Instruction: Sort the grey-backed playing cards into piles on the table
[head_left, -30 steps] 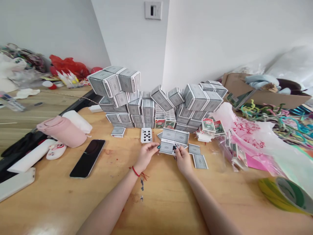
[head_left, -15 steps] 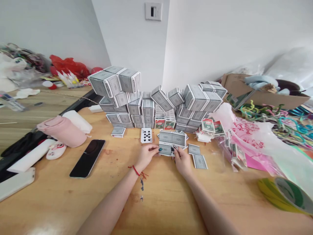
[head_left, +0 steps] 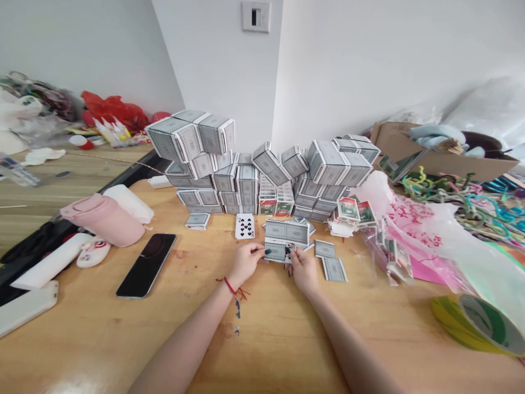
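Note:
My left hand (head_left: 246, 265) pinches the left end of a grey-backed playing card (head_left: 275, 251). At its other end my right hand (head_left: 303, 269) is closed with its fingers on a card whose face partly shows. Just behind them is a grey-patterned folded-card block (head_left: 287, 232), with loose cards partly under it. A ten of spades (head_left: 245, 226) lies face up to the left. Two grey-backed cards, a nearer one (head_left: 335, 269) and a farther one (head_left: 325, 249), lie right of my right hand. How many cards I hold cannot be made out.
Behind stand stacked card-covered blocks (head_left: 332, 162) and red-green card boxes (head_left: 267, 206). On the left lie a black phone (head_left: 146, 265) and a pink pouch-like item (head_left: 107, 220). At right are a roll of yellow-green tape (head_left: 455, 323), a plastic bag (head_left: 418, 224) and a cardboard box (head_left: 459, 164).
The view has shifted very slightly. Both hands stay at the same cards, with only a small shift of the right fingers on the card.

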{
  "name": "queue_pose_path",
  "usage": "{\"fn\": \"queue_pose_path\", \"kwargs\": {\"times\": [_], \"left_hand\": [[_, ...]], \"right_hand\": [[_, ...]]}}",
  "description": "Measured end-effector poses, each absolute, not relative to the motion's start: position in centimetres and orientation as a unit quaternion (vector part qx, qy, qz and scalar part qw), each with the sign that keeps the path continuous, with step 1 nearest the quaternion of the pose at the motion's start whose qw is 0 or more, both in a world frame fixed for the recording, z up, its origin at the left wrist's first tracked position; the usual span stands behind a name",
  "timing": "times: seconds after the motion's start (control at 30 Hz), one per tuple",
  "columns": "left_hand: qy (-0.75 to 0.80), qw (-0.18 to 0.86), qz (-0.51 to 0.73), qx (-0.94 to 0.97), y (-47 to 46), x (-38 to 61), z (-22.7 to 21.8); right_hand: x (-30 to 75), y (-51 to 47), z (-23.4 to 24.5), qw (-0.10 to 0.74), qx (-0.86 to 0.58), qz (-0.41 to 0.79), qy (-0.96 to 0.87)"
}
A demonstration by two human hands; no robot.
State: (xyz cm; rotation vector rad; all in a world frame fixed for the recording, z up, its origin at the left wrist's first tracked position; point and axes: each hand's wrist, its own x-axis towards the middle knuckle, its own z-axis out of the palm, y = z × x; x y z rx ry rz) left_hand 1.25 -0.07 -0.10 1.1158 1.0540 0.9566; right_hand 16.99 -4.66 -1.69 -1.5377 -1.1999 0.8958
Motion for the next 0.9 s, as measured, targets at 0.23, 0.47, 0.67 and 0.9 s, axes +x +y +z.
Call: {"fn": "queue_pose_path", "kwargs": {"times": [0.23,0.47,0.67,0.9], "left_hand": [[0.447,0.603,0.406,0.521,-0.3,1.3,-0.3],[0.42,0.613,0.449,0.497,-0.5,1.8,-0.2],[0.402,0.663,0.37,0.511,-0.8,1.9,0.0],[0.481,0.464,0.407,0.622,-1.1,2.0,-0.8]], "right_hand": [[16.7,-4.4,-0.4,0.498,-0.61,0.335,-0.518],[16.8,-4.3,-0.4,0.491,-0.581,0.401,-0.511],[16.4,-4.4,-0.7,0.502,-0.58,0.343,-0.542],[14.9,-5.1,-1.1,0.469,-0.607,0.295,-0.57]]}}
